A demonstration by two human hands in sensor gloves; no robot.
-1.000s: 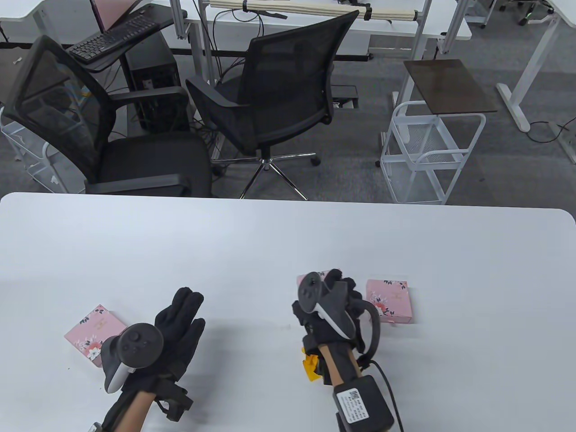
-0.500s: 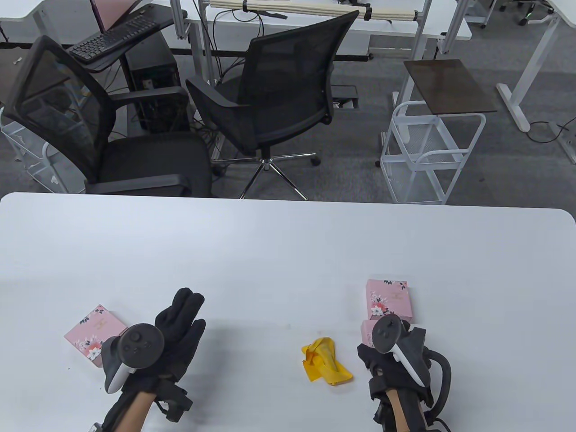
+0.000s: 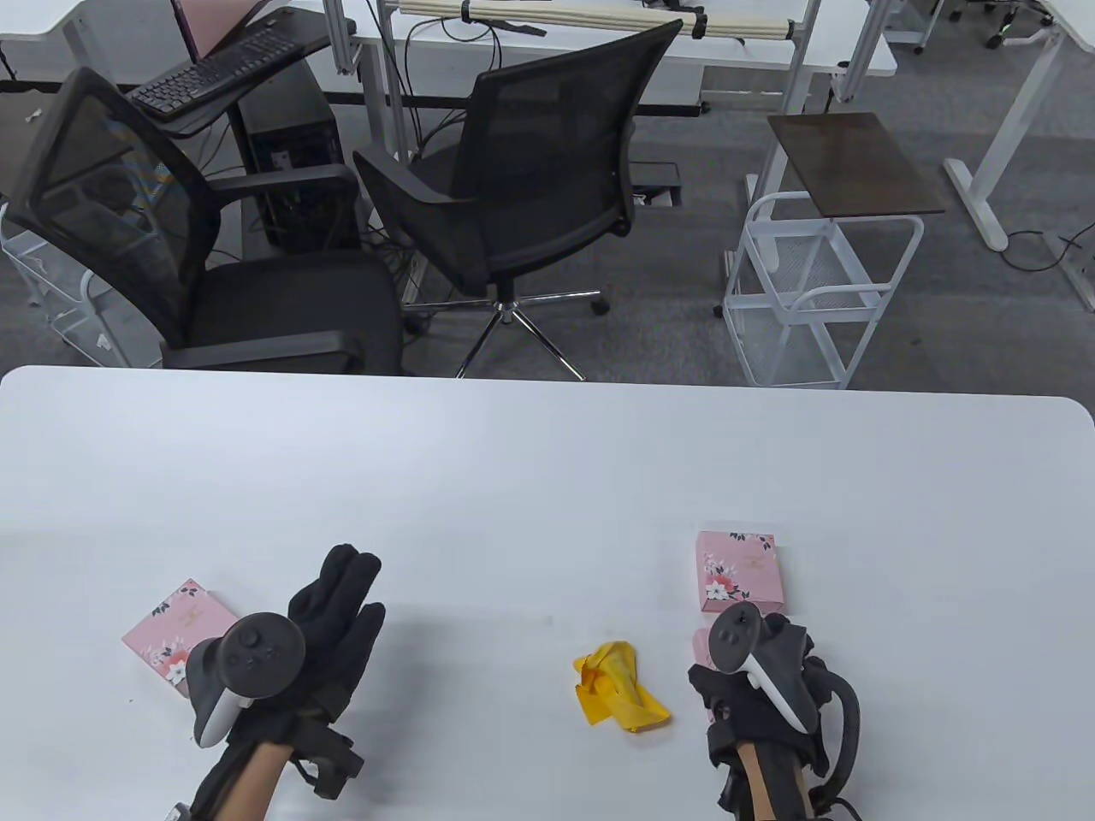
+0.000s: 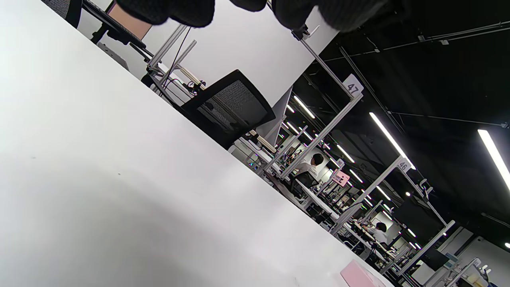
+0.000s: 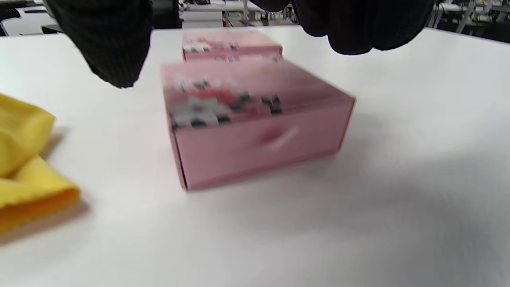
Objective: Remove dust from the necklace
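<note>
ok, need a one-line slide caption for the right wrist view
Gloved fingers hover above a closed pink floral box, yellow cloth at left.

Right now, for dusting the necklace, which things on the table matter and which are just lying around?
For the job:
- yellow cloth, crumpled on the table
- pink box under the right hand, probably the necklace's; no necklace visible

Lying about:
- second pink box behind it
- third pink box beside the left hand

matt yellow cloth (image 3: 619, 687), smooth white table (image 3: 547, 479)
</note>
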